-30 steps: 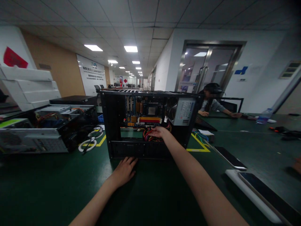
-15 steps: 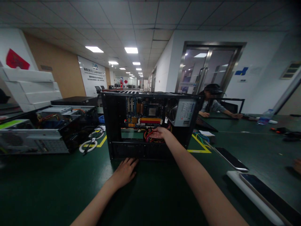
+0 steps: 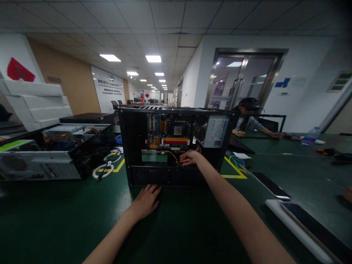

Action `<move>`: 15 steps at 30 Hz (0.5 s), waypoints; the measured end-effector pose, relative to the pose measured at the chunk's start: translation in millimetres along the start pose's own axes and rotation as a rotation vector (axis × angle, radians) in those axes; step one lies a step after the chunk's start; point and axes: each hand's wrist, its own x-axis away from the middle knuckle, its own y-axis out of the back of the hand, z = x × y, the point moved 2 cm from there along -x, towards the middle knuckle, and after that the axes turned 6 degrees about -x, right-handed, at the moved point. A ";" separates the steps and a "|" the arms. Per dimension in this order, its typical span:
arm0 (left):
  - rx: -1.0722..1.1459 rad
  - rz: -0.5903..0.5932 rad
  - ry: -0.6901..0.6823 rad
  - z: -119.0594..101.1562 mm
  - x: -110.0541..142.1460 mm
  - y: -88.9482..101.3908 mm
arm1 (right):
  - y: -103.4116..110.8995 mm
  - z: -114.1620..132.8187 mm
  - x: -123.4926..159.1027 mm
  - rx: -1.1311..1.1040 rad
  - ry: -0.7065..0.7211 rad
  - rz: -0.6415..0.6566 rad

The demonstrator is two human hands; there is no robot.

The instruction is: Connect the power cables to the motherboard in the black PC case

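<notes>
An open black computer case stands upright on the green table, its motherboard and power supply exposed. My right hand reaches into the lower part of the case, fingers curled around a bundle of cables with a yellow wire showing. My left hand lies flat with fingers stretched on the table, touching the case's bottom front edge.
Another opened case lies on its side at the left, with white cable rings beside it. Side panels lie at the right. Another person sits behind the case at the far side.
My right hand has dropped lower inside the case and closed on the cables; the red wire bundle is now covered and a yellow wire shows. My left hand stayed put.
</notes>
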 end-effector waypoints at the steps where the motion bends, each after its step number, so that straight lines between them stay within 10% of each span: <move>1: -0.003 -0.001 0.000 -0.2 0.2 0.5 | 1.8 -0.7 0.3 0.096 0.029 -0.047; 5: -0.012 0.014 0.008 -1.6 0.5 3.1 | 2.9 -5.6 6.0 0.531 0.133 -0.099; 15: 0.023 0.023 0.018 -3.7 0.3 5.3 | -14.0 -12.0 5.0 1.143 0.370 0.288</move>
